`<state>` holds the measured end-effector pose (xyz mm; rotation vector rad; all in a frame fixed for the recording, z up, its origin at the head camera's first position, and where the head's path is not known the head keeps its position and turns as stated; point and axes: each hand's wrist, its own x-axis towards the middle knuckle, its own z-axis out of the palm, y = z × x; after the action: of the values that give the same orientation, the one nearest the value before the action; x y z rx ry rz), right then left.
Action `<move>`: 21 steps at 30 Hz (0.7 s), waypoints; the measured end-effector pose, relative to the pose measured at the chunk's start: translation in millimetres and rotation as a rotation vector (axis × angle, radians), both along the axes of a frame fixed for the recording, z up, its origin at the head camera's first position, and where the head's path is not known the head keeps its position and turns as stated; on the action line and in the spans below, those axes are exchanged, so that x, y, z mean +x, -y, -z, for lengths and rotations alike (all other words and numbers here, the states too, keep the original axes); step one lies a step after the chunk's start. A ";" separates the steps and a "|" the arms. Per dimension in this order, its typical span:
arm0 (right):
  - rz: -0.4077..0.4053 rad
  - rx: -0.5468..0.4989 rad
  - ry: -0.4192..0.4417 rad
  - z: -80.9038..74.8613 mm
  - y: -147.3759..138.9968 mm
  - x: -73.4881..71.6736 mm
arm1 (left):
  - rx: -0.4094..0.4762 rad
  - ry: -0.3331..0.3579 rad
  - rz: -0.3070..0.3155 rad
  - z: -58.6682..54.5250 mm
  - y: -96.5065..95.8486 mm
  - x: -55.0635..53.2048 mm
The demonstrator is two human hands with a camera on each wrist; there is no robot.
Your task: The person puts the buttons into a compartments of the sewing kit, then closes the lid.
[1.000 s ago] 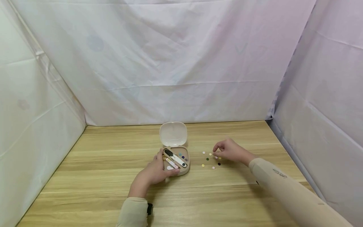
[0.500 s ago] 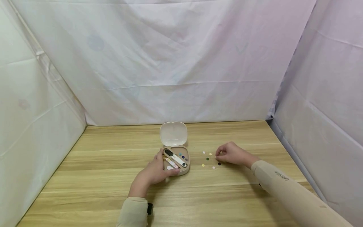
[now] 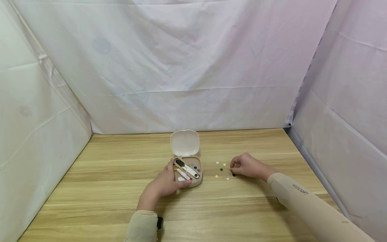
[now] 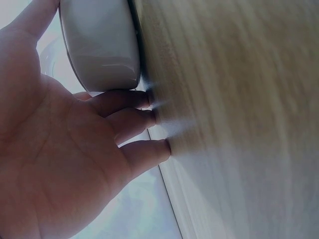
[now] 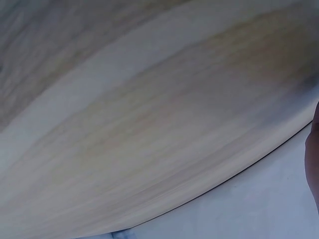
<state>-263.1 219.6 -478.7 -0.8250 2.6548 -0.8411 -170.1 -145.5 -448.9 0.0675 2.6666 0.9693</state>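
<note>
My left hand [image 3: 164,183] grips a beige sewing box [image 3: 197,183] at its left side and front, thumb along the front edge. The left wrist view shows the box wall [image 4: 102,45] between thumb and fingers, with fingertips on the table. Inside the box lie black-and-white thread snips [image 3: 188,169], a patterned strip [image 3: 182,173], a gold ring [image 3: 175,167] and several small buttons [image 3: 195,167]. On the right, my right hand [image 3: 248,165] pinches a small pale button [image 3: 230,168] at table level. Only a sliver of the right hand [image 5: 313,159] shows in the right wrist view.
Loose buttons lie between box and right hand: white [image 3: 217,162], green [image 3: 221,169], yellow [image 3: 216,176], pink [image 3: 227,178], and black [image 3: 233,174] beside the right fingers. The box's lid [image 3: 185,143] stands up behind it. White cloth [image 3: 193,67] encloses the wooden table [image 3: 115,201].
My right hand has moved slightly right and toward me, its fingertips coming down among the buttons and covering a yellow one. The left hand and box have stayed put.
</note>
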 end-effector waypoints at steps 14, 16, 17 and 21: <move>0.034 -0.035 -0.002 1.0 1.3 1.5 | 0.010 -0.002 -0.006 -1.6 -0.4 1.8; 0.056 -0.057 0.017 -1.1 2.5 1.6 | 0.010 -0.003 -0.005 -1.4 -0.5 1.6; 0.068 -0.068 0.028 -2.4 3.2 1.6 | 0.009 -0.002 -0.005 -1.4 -0.6 1.6; 0.086 -0.100 0.045 -6.6 6.9 0.3 | 0.005 -0.002 -0.006 -1.3 -0.6 1.5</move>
<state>-262.7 212.8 -472.1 -0.7093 2.6433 -1.0095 -168.6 -144.8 -447.6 0.0615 2.6679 0.9784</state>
